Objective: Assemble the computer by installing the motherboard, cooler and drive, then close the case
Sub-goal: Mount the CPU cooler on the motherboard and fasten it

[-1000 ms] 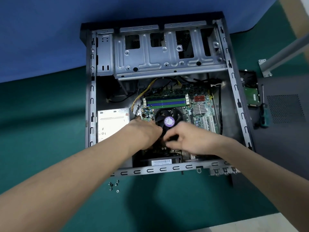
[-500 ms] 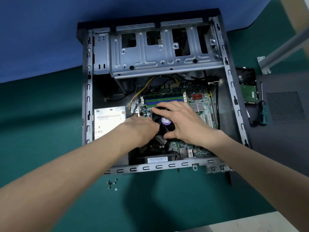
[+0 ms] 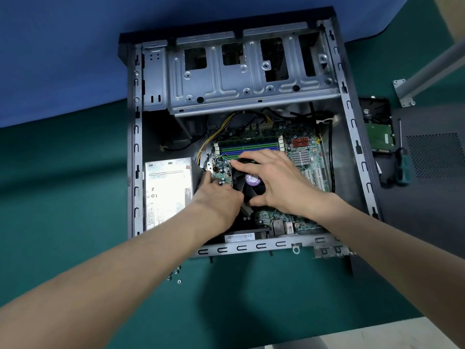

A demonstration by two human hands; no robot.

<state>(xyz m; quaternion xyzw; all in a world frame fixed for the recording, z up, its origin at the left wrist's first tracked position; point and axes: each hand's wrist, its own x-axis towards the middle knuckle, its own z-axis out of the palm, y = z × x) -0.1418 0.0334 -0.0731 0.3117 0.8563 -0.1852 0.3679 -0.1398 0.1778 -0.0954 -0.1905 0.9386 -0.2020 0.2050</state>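
Note:
An open computer case lies flat on the green mat. The green motherboard sits inside it. A black cooler fan with a purple round label rests on the board. My right hand is spread over the fan's right and far edges, fingers on its rim. My left hand grips the fan's near-left corner, its fingertips hidden under the hand. The hard drive lies outside the case on the right, on the dark side panel.
A silver power supply fills the case's left side. The metal drive cage spans the far end. Several loose screws lie on the mat near the case's front. A green-handled screwdriver rests by the drive.
My right hand rose from the fan's near side to spread over its top and far edge. The left hand stayed at the near-left corner. The view shifted slightly.

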